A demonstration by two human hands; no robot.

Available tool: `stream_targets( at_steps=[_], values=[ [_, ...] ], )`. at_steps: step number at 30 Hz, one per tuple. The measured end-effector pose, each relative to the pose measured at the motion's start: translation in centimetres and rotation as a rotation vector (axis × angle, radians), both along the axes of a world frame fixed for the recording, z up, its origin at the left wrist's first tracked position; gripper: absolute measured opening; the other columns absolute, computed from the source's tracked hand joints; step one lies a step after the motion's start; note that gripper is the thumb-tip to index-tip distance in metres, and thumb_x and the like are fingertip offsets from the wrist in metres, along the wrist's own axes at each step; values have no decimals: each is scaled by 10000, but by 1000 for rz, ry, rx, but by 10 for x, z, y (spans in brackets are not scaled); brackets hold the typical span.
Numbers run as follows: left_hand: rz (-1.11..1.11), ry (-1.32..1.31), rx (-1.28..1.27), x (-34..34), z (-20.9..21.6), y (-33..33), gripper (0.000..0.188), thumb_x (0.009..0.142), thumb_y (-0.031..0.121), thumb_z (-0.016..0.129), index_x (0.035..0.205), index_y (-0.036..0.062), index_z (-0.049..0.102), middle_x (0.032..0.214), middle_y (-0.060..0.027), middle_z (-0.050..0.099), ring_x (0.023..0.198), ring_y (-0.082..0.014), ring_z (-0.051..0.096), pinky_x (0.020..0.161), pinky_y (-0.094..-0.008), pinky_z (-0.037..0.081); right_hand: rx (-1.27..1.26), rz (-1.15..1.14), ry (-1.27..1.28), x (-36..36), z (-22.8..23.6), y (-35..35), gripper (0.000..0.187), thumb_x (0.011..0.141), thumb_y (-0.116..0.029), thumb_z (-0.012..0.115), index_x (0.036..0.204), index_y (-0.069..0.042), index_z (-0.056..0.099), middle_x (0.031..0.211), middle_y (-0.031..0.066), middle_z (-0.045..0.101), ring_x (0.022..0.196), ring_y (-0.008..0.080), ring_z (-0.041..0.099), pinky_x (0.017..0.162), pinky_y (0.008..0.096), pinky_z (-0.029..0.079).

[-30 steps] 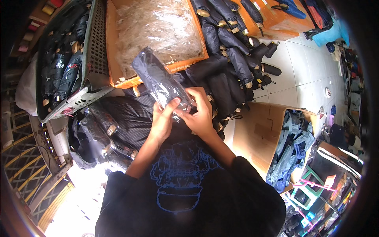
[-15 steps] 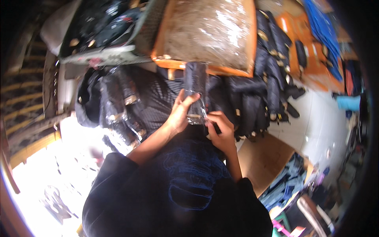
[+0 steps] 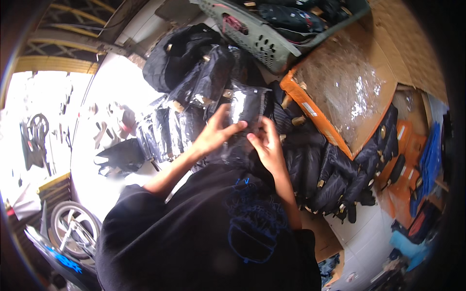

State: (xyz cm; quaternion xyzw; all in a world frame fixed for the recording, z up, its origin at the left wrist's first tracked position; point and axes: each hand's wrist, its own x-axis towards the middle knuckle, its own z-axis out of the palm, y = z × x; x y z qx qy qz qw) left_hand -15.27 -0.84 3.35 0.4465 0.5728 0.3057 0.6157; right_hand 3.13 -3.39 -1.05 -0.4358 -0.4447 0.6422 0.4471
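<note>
- The plastic-wrapped dark bundle (image 3: 245,114) sits in the middle of the view, held up in front of the person's chest, above a heap of similar dark bundles (image 3: 335,169).
- The left hand (image 3: 213,133) grips the bundle's lower left side, fingers stretched across the clear wrapping.
- The right hand (image 3: 266,145) pinches the bundle's lower right edge, fingers curled on the plastic.
- More wrapped bundles (image 3: 165,131) lie just left of the hands, shiny in the light.
- A grey plastic basket (image 3: 264,41) filled with dark items stands above the held bundle.
- An orange-edged cardboard box (image 3: 340,87) lined with clear plastic lies to the right, touching the heap.
- A wheel (image 3: 73,228) shows at the lower left.
</note>
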Motion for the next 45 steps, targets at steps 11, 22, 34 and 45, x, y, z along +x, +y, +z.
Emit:
stream_targets(
  at_steps=[11,22,34,45],
  values=[
    [304,618,-99,-154,-17,-49,761,806,378,680,1335,-104,421,1153,-309,612,1108,-342,611,949,-393,467,-70,309,-144,-24,-5,6,331,942,-133,612,1250,-33,545,1068,101,624,806,140,647,697,269,521],
    [-71,1255,377,-230,-102,-93,635,847,457,666,1277,26,483,1210,-238,536,1202,-370,469,940,-465,435,-186,242,-234,4,-11,-10,300,966,-119,571,1253,-35,549,1082,87,626,839,121,642,716,249,500],
    [384,934,173,-172,-120,-76,739,938,454,564,1443,-7,285,1365,-329,376,1244,-479,400,1054,-507,329,-169,137,-236,26,-26,-17,281,976,-133,564,1237,-27,558,1080,94,634,819,127,640,686,244,495],
    [552,641,1,-241,-120,-72,662,988,515,391,1433,27,335,1433,-228,376,1345,-331,365,1123,-440,253,-162,38,-170,45,-26,-21,297,968,-147,585,1236,-22,560,1067,94,644,830,131,643,711,246,514]
  ],
)
